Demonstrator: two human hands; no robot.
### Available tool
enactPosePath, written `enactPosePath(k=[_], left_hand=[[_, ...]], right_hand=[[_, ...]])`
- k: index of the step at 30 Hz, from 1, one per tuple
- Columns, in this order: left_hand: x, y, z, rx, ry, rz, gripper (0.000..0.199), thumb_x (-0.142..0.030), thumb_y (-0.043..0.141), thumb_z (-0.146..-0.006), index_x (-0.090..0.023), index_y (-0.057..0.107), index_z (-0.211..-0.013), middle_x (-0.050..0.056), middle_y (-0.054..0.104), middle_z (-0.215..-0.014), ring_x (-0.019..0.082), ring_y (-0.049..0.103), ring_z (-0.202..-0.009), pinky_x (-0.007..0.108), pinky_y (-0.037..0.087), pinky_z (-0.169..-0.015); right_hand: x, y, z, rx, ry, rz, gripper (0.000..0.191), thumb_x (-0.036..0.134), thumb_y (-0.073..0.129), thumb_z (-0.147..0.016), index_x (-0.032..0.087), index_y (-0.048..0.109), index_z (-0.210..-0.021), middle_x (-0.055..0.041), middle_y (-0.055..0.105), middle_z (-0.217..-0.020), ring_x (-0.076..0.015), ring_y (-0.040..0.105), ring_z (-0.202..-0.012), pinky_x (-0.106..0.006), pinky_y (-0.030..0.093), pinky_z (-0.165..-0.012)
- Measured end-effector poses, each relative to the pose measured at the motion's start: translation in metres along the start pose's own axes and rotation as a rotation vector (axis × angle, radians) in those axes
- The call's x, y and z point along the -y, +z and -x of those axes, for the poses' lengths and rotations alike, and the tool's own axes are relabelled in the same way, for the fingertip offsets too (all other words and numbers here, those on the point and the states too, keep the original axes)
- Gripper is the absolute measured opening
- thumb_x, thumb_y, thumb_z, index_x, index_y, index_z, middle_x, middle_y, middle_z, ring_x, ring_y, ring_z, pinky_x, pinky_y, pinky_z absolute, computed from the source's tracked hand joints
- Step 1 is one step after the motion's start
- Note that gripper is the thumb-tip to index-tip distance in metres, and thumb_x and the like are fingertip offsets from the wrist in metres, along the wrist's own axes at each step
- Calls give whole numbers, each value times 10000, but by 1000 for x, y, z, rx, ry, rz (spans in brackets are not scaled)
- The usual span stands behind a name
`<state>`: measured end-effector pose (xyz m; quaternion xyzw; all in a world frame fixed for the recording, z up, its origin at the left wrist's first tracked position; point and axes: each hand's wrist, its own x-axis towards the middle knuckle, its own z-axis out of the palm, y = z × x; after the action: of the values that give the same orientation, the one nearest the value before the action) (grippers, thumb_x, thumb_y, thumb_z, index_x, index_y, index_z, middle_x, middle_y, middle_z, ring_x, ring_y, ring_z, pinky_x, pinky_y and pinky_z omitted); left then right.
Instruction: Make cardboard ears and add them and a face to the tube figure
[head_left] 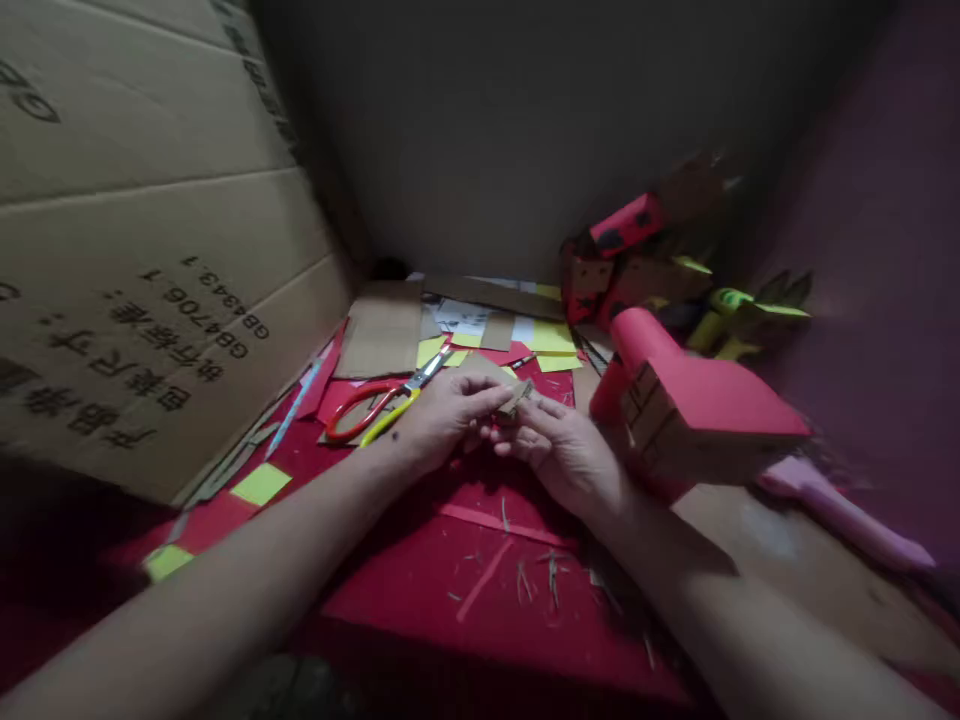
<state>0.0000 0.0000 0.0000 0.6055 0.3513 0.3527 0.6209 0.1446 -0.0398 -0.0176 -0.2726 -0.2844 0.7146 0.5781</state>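
Both hands meet over the red table, closed around a small piece of cardboard [514,402]. My left hand [450,415] pinches its left side between thumb and fingers. From the right, the fingers of my right hand [574,460] grip the same piece; its lower part is hidden behind them. Just left of my left hand lie scissors [364,408] with a red and a yellow handle, blades pointing away. To the right of my right hand stands a cardboard form covered in red paper [720,400].
A large printed cardboard box [165,250] rises on the left. Flat cardboard [382,325] and yellow paper [551,337] lie at the back. Red-and-cardboard models [630,250] are stacked at back right. Thin scraps [551,580] and pink strips [484,580] litter the front. Yellow slips [261,483] lie left.
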Motion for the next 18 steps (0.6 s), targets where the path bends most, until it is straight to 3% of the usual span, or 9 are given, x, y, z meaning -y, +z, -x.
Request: enactPosePath(k=[5,12,18], left_hand=[[2,-1,2,-30,-10,-53,242,-387,642,-863,-155,635,-794,-46,540,-520,34,359,-341,136,241,-294],[-5,6,5,-67,25,-124,134,-309,602,-889,-178,624,-871,-76,512,-499,45,375,-338,133,260,-292],[-11,10,7,-73,80,-194,177,-271,609,-857,-145,638,-737,-65,531,-508,30,398,-378,127,299,-356]], right_hand=[[-1,1,3,-16,42,-21,257,231,869,-617,94,758,-803,-65,743,-738,-152,698,-627,-233,578,-593],[-3,-2,3,-50,96,-94,144,189,814,-662,108,762,-768,-35,712,-699,-119,657,-627,-210,546,-583],[-3,0,4,-68,123,-158,96,140,802,-667,143,737,-739,-12,702,-707,-110,638,-650,-227,554,-640]])
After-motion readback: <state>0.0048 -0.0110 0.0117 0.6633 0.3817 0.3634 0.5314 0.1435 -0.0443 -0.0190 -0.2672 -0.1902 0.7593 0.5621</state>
